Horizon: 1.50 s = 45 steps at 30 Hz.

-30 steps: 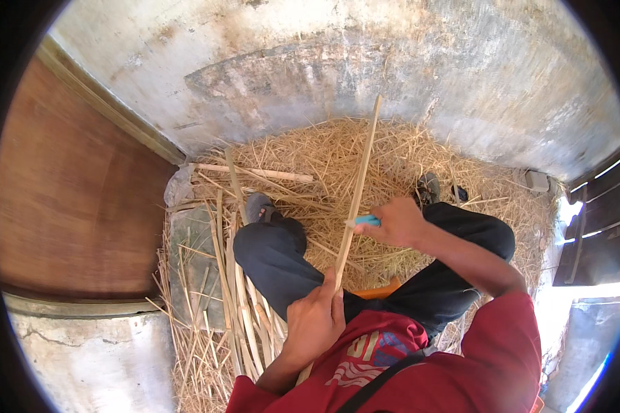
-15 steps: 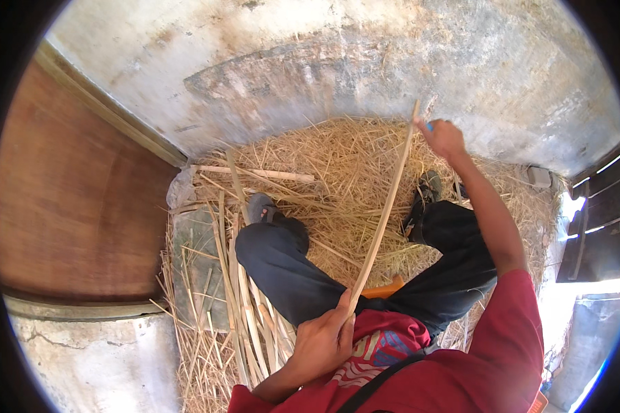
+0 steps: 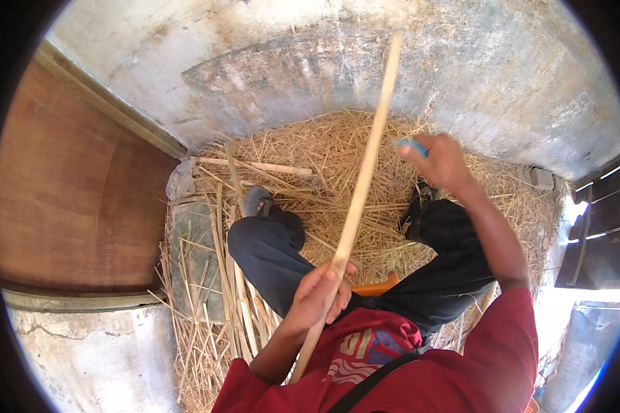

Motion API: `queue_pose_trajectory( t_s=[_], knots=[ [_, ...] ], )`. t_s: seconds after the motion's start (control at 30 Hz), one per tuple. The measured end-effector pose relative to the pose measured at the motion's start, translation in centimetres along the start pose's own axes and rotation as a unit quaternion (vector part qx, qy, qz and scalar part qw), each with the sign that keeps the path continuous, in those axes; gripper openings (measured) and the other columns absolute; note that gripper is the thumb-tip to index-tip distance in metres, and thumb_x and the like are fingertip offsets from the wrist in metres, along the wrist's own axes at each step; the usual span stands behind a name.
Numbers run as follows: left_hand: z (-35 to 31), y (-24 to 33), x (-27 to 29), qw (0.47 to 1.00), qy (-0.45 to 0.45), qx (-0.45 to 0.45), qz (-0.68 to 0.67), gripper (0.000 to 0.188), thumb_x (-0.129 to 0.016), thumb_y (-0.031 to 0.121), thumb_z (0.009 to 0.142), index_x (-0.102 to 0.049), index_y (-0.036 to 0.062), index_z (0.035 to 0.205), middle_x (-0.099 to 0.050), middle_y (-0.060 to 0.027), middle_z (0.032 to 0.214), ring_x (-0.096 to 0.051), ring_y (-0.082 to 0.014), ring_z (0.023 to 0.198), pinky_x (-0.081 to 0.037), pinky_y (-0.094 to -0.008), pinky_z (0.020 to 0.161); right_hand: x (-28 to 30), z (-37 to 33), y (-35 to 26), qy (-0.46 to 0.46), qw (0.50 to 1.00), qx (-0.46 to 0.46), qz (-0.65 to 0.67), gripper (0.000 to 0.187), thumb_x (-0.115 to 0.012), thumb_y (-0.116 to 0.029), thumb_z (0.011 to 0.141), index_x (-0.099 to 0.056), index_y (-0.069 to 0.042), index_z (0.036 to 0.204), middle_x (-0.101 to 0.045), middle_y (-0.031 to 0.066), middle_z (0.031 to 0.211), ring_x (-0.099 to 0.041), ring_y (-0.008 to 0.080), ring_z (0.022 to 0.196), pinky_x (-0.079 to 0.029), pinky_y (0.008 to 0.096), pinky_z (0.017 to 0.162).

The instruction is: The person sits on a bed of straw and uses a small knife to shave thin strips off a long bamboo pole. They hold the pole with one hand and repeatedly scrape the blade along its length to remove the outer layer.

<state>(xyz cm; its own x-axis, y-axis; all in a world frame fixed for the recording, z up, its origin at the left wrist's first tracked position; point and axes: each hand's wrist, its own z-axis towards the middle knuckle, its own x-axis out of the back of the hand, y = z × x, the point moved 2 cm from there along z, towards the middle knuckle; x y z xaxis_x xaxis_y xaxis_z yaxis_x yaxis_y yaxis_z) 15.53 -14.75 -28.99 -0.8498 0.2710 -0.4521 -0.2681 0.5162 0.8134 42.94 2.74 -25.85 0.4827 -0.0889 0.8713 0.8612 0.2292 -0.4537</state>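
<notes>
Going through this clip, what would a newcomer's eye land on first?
Probably the long pale strip, slanting up the middle of the view, its lower part in the left hand. Next, the small blue tool in the right hand, right of the strip. The red shirt stands out at the bottom, the brown panel at far left.

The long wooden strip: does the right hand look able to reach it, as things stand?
Probably yes. The right hand is close to the upper half of the strip, and nothing seems to block the gap. It holds a small blue tool; the left hand grips the strip lower down, out of the way.
</notes>
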Motion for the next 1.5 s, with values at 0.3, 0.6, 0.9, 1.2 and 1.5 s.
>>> queue_pose_trajectory(
  t_s=[0.3,0.6,0.9,1.2,1.5],
  knots=[
    [3.7,1.2,0.6,0.981,-0.037,-0.03,-0.186,0.036,-0.025,0.033,0.104,-0.048,0.0055,0.109,-0.038,0.0017,0.047,-0.031,-0.0087,0.029,-0.028,-0.0232,0.045,-4.6,-5.2,-7.9,-0.017,0.969,0.244,-0.035,0.072,-0.053,-0.08,0.07,-0.057,-0.01,0.053,-0.052,0.0073,0.044,-0.055,0.0254,0.038,-0.041,0.037,0.039],
    [3.2,-0.3,-1.0,0.937,-0.121,0.016,-0.327,0.037,-0.027,0.037,0.104,-0.047,0.0066,0.103,-0.033,0.004,0.047,-0.026,-0.0083,0.03,-0.026,-0.024,0.042,-3.2,1.4,-1.6,0.059,0.989,0.016,-0.134,0.068,-0.056,-0.074,0.074,-0.065,-0.007,0.069,-0.056,0.0118,0.051,-0.059,0.0311,0.049,-0.046,0.0406,0.047],
    [2.2,1.1,1.0,0.991,0.007,-0.047,-0.122,0.033,-0.031,0.031,0.104,-0.048,0.0035,0.102,-0.034,0.0024,0.049,-0.029,-0.0087,0.032,-0.028,-0.0224,0.04,-6.0,-5.4,-8.9,-0.063,0.972,0.219,-0.064,0.07,-0.055,-0.078,0.07,-0.058,-0.008,0.06,-0.054,0.0105,0.049,-0.059,0.0302,0.046,-0.045,0.042,0.044],
    [1.2,1.0,0.6,0.995,0.01,-0.034,-0.098,0.024,-0.037,0.029,0.103,-0.047,0.0073,0.103,-0.035,0.004,0.054,-0.031,-0.0067,0.035,-0.03,-0.0205,0.042,-6.2,-1.2,-5.6,0.023,0.984,0.134,-0.113,0.07,-0.053,-0.076,0.073,-0.058,-0.008,0.056,-0.055,0.0103,0.05,-0.058,0.0272,0.046,-0.046,0.0394,0.046],
    [-0.3,-1.1,1.0,0.961,-0.079,0.003,-0.266,0.024,-0.037,0.028,0.102,-0.046,0.0061,0.105,-0.035,0.0051,0.05,-0.029,-0.0071,0.032,-0.029,-0.023,0.047,-5.9,-2.9,-6.3,-0.061,0.987,0.114,-0.096,0.066,-0.055,-0.073,0.076,-0.066,-0.008,0.07,-0.061,0.0137,0.06,-0.062,0.0326,0.058,-0.048,0.0437,0.054]
  ],
)
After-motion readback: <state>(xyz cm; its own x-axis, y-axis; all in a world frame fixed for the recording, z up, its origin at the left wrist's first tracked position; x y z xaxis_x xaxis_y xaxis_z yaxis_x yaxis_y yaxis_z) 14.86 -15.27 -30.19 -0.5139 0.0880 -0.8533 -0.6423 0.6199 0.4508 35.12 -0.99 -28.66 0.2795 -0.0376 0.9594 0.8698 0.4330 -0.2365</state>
